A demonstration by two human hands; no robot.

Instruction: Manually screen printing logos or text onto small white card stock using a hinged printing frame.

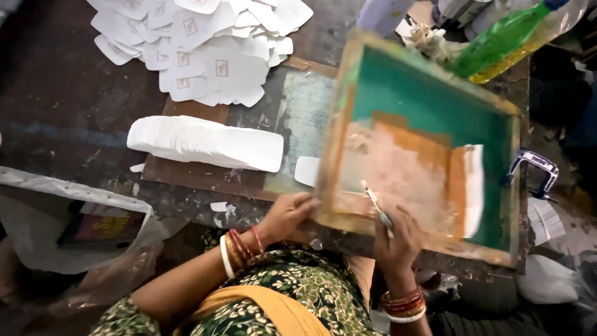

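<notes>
Fingers of the left hand (287, 214) curl over the near-left corner of the wooden-framed printing screen with green mesh (429, 99), thumb on the outer side, so the hand is closed on the frame edge. Fingers of the right hand (398, 239) wrap the near rail of the same frame and also pinch a thin, pale flat tool with a metal end (375, 204); motion blur makes it hard to tell what kind of tool it is. The tool's long axis runs from about 11 o'clock down to 5 o'clock, its far end lying over the pale orange, ink-stained patch (398, 174) of the mesh.

The frame sits at 12 to 1 o'clock from both hands, its long axis tilted from 10 o'clock toward 4 o'clock, and it looks lifted or swinging, since it is blurred. The right hand is nearer the stained patch; the left is nearer the small blank white card (306, 171) lying just beyond the frame's left edge, at 12 o'clock from that hand.

At 10 o'clock from the left hand lies a fanned stack of blank white die-cut cards (205, 143), and farther, at 11 o'clock, a loose heap of printed white cards (205, 50). A green plastic bottle (497, 40) lies at 1 o'clock, past the frame's far corner, and a metal clamp (535, 171) grips the bench at 3 o'clock.
</notes>
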